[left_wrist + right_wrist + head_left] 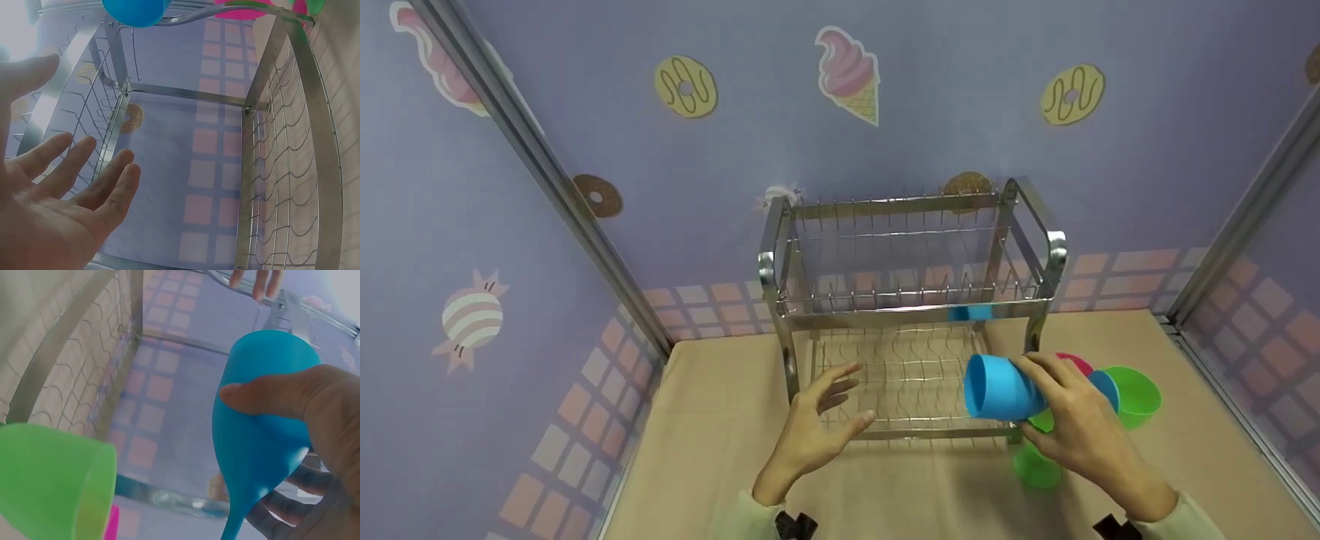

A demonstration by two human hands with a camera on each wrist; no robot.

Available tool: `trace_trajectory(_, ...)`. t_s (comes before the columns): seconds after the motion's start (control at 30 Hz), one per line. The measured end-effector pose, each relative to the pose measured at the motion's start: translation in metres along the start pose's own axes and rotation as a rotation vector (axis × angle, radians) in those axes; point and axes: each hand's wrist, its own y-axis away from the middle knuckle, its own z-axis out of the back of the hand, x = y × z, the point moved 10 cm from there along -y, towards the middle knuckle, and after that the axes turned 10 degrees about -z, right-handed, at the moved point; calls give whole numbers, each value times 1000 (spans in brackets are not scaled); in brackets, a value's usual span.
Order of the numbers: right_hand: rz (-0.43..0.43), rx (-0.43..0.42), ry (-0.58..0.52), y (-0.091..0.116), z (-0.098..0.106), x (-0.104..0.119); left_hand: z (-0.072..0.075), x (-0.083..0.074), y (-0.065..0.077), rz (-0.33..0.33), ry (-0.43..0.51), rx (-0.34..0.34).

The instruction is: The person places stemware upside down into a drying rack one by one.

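Observation:
My right hand (1076, 424) grips a blue plastic goblet (1006, 388) by its bowl, tipped sideways so the mouth faces left. In the right wrist view, the thumb presses across the goblet's bowl (261, 444), with its stem running downward. A two-tier metal dish rack (915, 309) stands behind both hands. My left hand (814, 431) hovers before its lower tier, holding nothing, fingers apart and slightly bent. Right of the rack are a green goblet (1136, 397), a second green goblet (1037, 466) partly hidden by my right hand, and a pink one (1074, 363).
A beige cloth (712, 420) covers the table. Printed walls with a metal post (585, 225) on the left and another post (1245, 172) on the right enclose it. A small blue patch (971, 312) shows at the rack's upper front bar; what it is I cannot tell.

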Motion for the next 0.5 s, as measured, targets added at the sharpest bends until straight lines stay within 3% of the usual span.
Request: trace_trajectory(0.5,54,-13,65,1,-32,27,-44,8,-14,-8,27,55)
